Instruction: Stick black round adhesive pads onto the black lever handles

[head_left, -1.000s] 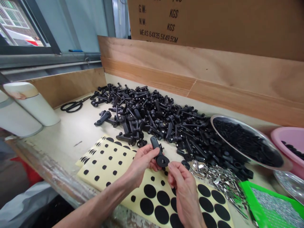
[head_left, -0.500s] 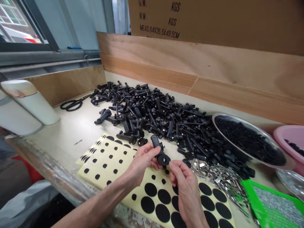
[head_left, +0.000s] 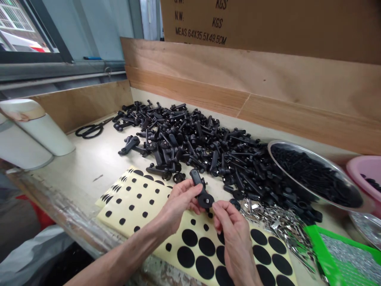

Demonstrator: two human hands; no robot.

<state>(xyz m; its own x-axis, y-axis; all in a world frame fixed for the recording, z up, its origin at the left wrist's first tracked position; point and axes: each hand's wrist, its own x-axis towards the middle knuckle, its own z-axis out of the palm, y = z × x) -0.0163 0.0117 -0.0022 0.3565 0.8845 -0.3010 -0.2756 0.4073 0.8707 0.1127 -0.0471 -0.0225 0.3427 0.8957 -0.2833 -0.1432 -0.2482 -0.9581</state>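
My left hand (head_left: 181, 202) grips a black plastic part (head_left: 196, 177) by its arm, between thumb and fingers. The part has a round disc end with a small metal piece in it. At the disc's right edge, my right hand (head_left: 230, 222) is closed in a pinch, thumb and index finger touching the rim; whether anything else is between them is hidden. Under both hands lie pale yellow sheets (head_left: 157, 230) bearing black round and smaller squarish stickers. A large pile of similar black parts (head_left: 190, 139) spreads behind the hands.
Black scissors (head_left: 89, 131) and white bottles (head_left: 53, 133) stand or lie at left. To the right are a metal bowl (head_left: 315, 149) of black pieces, a pink basin (head_left: 361, 174), loose metal clips (head_left: 276, 220) and a green tray (head_left: 320, 246). Wooden boards border the table.
The view has shifted slightly. Both hands keep nearly the same pose around the black part, with no clear change of hold.
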